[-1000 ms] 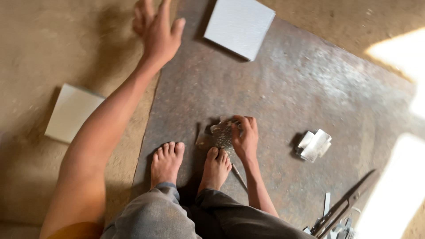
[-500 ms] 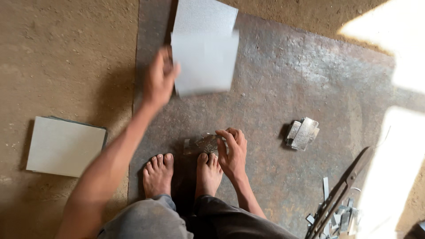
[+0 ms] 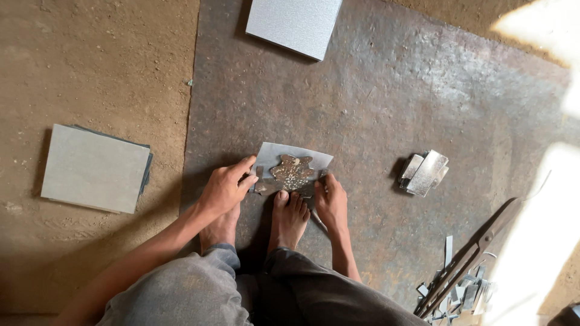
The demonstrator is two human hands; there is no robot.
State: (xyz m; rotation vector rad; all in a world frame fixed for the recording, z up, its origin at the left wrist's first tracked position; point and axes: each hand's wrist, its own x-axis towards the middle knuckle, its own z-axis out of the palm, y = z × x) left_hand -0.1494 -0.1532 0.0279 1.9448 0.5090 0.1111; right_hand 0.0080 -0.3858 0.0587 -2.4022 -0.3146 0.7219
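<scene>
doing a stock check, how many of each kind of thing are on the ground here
stacks of grey metal sheets: 2
single sheet under the hands: 1
patterned template: 1
pile of small cut pieces: 1
shears: 1
scrap heap: 1
total: 7

Left hand (image 3: 226, 188) low by feet, fingers bent, pressing down; right hand (image 3: 331, 202) alongside, fingertips down.

A dark metal floor plate (image 3: 386, 108) lies on brown dirt ground (image 3: 96, 66), with glaring, perhaps sunlit, patches at right.

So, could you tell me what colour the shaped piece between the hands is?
Brown, speckled with pale dots, the shaped piece shows best in the head view.
</scene>
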